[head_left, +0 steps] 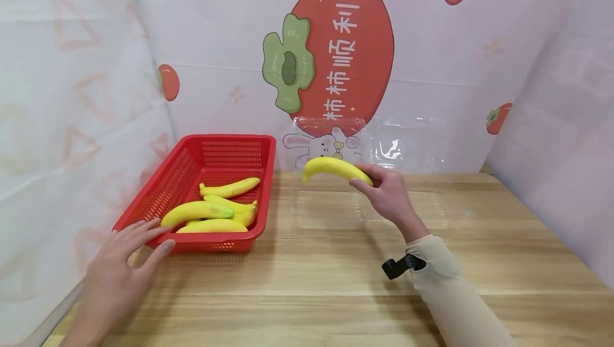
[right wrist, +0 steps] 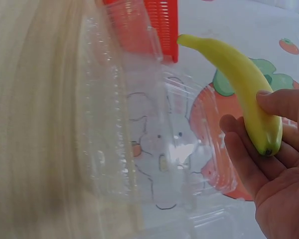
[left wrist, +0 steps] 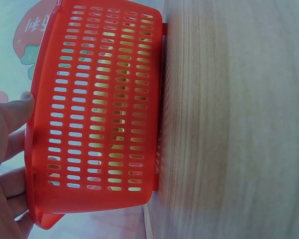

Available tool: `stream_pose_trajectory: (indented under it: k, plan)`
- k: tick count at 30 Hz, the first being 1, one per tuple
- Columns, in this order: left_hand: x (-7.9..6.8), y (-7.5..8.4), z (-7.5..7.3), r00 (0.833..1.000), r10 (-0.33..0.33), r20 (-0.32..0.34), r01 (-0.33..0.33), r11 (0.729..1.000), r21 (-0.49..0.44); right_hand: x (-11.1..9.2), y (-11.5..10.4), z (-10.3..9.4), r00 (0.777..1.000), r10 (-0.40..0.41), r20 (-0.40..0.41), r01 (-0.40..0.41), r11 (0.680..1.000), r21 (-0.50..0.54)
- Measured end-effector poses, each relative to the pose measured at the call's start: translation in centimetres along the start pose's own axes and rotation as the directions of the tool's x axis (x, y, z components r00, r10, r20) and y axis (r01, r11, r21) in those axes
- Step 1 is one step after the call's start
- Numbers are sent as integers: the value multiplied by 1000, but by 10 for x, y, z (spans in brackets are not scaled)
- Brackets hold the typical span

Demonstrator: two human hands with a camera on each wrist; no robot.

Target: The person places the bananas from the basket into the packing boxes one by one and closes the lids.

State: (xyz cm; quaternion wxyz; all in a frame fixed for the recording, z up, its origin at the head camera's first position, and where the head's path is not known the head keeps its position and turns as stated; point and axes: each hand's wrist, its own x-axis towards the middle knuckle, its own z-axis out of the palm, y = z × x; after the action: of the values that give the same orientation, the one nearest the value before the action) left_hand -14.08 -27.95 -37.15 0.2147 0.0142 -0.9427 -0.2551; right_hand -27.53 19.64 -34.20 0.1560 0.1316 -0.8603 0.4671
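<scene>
My right hand pinches a yellow banana by one end, thumb on one side and fingers on the other. The banana is held up over a clear plastic clamshell box, its other end pointing left. In the right wrist view the banana shows a greenish tip near the palm. On the left, my left hand has its fingers spread at the near left corner of a red basket. The left wrist view shows its thumb and fingertips at the basket's rim. Several bananas lie inside the basket.
The clamshell's raised lid stands at the back against a printed cloth. Cloth walls also close off the left and right sides. Wooden tabletop lies in front of basket and box.
</scene>
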Motion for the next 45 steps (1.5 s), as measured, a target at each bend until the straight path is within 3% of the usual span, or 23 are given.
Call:
stream_pose_trajectory:
  k: [15, 45]
  plan:
    - [-1, 0, -2, 1000, -9, 3, 9, 1000, 8, -2, 5, 18, 993, 60, 102, -50, 994, -92]
    - [-1, 1, -1, 1000, -18, 8, 18, 1000, 19, -3, 13, 26, 981, 103, 165, -80, 986, -144]
